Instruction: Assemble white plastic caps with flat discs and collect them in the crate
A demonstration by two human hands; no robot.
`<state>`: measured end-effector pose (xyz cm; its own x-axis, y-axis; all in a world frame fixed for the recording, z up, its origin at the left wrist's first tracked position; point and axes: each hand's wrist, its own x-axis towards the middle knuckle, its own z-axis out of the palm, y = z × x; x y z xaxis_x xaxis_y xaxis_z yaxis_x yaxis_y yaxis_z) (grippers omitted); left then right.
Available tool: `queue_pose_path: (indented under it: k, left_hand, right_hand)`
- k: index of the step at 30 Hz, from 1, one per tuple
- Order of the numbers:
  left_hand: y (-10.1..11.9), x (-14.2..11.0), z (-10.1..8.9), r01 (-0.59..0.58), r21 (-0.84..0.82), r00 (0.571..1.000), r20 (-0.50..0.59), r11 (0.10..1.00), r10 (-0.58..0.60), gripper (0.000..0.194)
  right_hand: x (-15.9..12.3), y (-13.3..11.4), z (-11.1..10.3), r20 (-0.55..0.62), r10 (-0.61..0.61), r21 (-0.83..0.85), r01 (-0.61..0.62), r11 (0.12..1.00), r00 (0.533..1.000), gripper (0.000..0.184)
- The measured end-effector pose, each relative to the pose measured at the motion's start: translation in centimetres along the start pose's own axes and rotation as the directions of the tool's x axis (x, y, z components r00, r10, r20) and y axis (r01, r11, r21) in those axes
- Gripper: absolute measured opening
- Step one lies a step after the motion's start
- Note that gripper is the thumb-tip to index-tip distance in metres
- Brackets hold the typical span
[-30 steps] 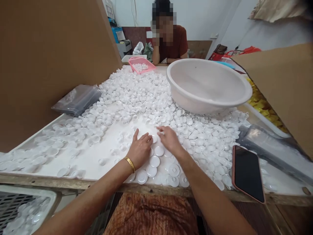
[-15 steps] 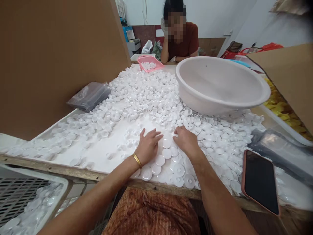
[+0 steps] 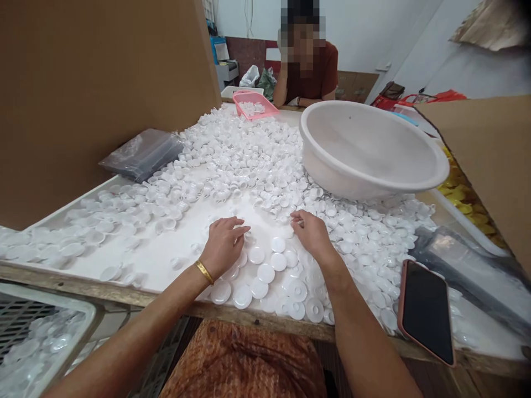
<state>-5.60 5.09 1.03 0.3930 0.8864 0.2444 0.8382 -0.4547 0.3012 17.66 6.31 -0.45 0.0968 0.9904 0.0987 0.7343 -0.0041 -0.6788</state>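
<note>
My left hand (image 3: 226, 243), with a gold bracelet at the wrist, hovers over the white table (image 3: 166, 260), fingers stretched out to the right and apart from the thumb. Just right of it lies a loose cluster of round white plastic discs (image 3: 266, 273), some with a raised ring in the middle, like small saucers. At the near edge of the large heap of small white plastic pieces (image 3: 257, 149), my right hand (image 3: 312, 232) is closed, thumb and forefinger brought together. Whatever its fingertips may hold is too small to make out.
A big white basin (image 3: 373, 149) stands on the heap. A phone (image 3: 428, 309) and plastic-wrapped packs (image 3: 143, 152) lie at the sides. Cardboard (image 3: 103, 105) rises at left. A person (image 3: 309, 77) leans at the far end behind a pink basket (image 3: 257, 110). Below left is a crate (image 3: 78, 315).
My left hand has moved left, away from the disc cluster, uncovering more discs. My right hand stays near the heap's edge, fingers still curled. The view has shifted slightly.
</note>
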Motion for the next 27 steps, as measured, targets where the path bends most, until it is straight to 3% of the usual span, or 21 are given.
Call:
queue_pose_path:
  k: [3,6,9,12,14,16,19,22,24,27]
  left_hand:
    - [-0.3,0.0,-0.2,-0.007,-0.011,1.0,-0.011,1.0,0.006,0.03]
    - [0.0,0.4,-0.5,0.014,-0.069,1.0,-0.012,0.998,-0.015,0.027]
    - [1.3,1.3,-0.9,0.021,-0.227,1.0,-0.004,0.974,-0.023,0.029]
    - [2.2,2.3,-1.4,0.089,-0.393,0.994,0.087,0.915,-0.059,0.023]
    - [2.0,2.7,-1.6,0.226,-0.478,0.971,0.186,0.849,-0.153,0.022]
    - [1.2,2.8,-1.8,0.362,-0.508,0.929,0.267,0.781,-0.257,0.021]
    - [-0.2,2.6,-1.6,0.483,-0.452,0.871,0.335,0.75,-0.359,0.019]
    - [-0.8,2.3,-1.0,0.537,-0.435,0.839,0.366,0.723,-0.403,0.021]
    - [-0.7,2.2,-0.5,0.533,-0.415,0.842,0.347,0.737,-0.414,0.026]
    - [-0.4,2.3,0.0,0.468,-0.306,0.876,0.283,0.829,-0.39,0.023]
  right_hand:
    - [0.4,-0.2,0.0,-0.033,0.099,0.365,-0.08,0.927,0.995,0.018]
    - [0.1,-1.4,0.3,0.081,0.119,0.645,-0.143,0.751,0.99,0.023]
    - [-0.5,-3.4,1.1,0.191,0.054,0.814,-0.189,0.549,0.98,0.025]
    - [-1.1,-4.8,2.0,0.241,0.037,0.853,-0.23,0.469,0.97,0.023]
    - [-1.3,-5.1,2.5,0.226,0.049,0.816,-0.217,0.536,0.973,0.021]
    - [-1.4,-5.0,2.9,0.165,0.024,0.71,-0.136,0.691,0.986,0.017]
    - [-1.8,-4.8,3.3,0.02,-0.171,0.428,0.146,0.892,0.985,0.018]
    - [-2.3,-5.0,3.8,0.019,-0.386,0.138,0.38,0.915,0.922,0.021]
    - [-2.5,-5.1,4.0,0.079,-0.437,0.008,0.438,0.899,0.896,0.022]
    - [-2.7,-5.2,4.3,0.145,-0.458,-0.128,0.476,0.87,0.877,0.022]
